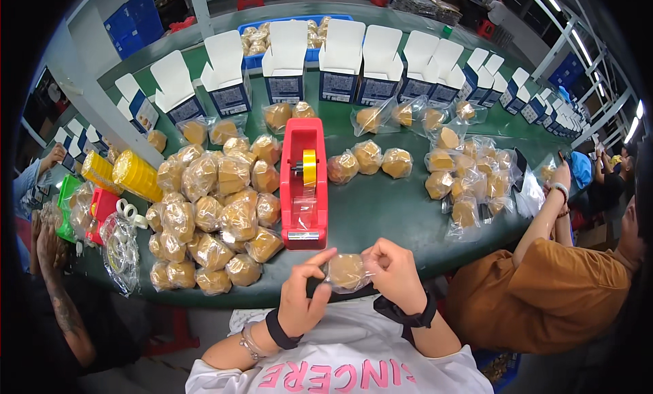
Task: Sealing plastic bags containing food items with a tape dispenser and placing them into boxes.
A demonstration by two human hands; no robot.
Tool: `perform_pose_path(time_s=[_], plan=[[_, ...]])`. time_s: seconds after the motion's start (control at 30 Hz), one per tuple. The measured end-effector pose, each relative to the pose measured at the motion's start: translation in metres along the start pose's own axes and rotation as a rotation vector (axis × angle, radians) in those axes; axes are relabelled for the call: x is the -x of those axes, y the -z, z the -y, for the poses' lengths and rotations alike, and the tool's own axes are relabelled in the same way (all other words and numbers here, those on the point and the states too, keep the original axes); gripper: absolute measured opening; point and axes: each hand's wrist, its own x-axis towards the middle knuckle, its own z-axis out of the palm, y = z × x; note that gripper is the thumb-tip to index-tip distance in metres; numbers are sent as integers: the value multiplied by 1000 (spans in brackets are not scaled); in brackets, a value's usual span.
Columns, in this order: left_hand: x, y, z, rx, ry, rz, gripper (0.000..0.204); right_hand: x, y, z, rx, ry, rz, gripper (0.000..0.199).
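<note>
A tan, faceted lump in a clear plastic bag [347, 271] is held between my hands at the table's near edge. My right hand [400, 277] is closed, pinching the bag's right side. My left hand [304, 293] has its fingers apart, with the index fingertip at the bag's upper left edge and the thumb beside it. Just beyond stands a red tape dispenser [290, 183] holding a yellow roll of tape [310, 168]. Left of the dispenser lies a heap of similar bagged lumps [221, 214]. Three more tan lumps [368, 157] sit right of it.
Open blue-and-white boxes [286, 60] line the green table [394, 224], with a blue crate [340, 18] behind. More bagged lumps [469, 169] are at right. Yellow tape rolls [136, 176] stand at left. A co-worker's arm [544, 214] reaches in at right; another person's hands [49, 241] are at left.
</note>
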Motion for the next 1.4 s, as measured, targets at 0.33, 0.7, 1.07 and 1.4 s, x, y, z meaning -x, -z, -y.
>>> perform_pose_path(time_s=[0.33, 0.7, 1.07, 1.4], plan=[[-18, -5, 45, -329, -107, 171, 30, -7, -13, -21, 280, 496, -94, 28], [-38, -9, 54, -300, -54, 52, 28, -28, -28, -60, 113, 713, -81, 26], [-20, -27, 20, -547, -137, 91, 24, -2, -33, -48, 224, 449, -133, 59], [-9, 59, -53, -426, 262, 268, 19, 10, -19, 10, 168, 816, 343, 52]])
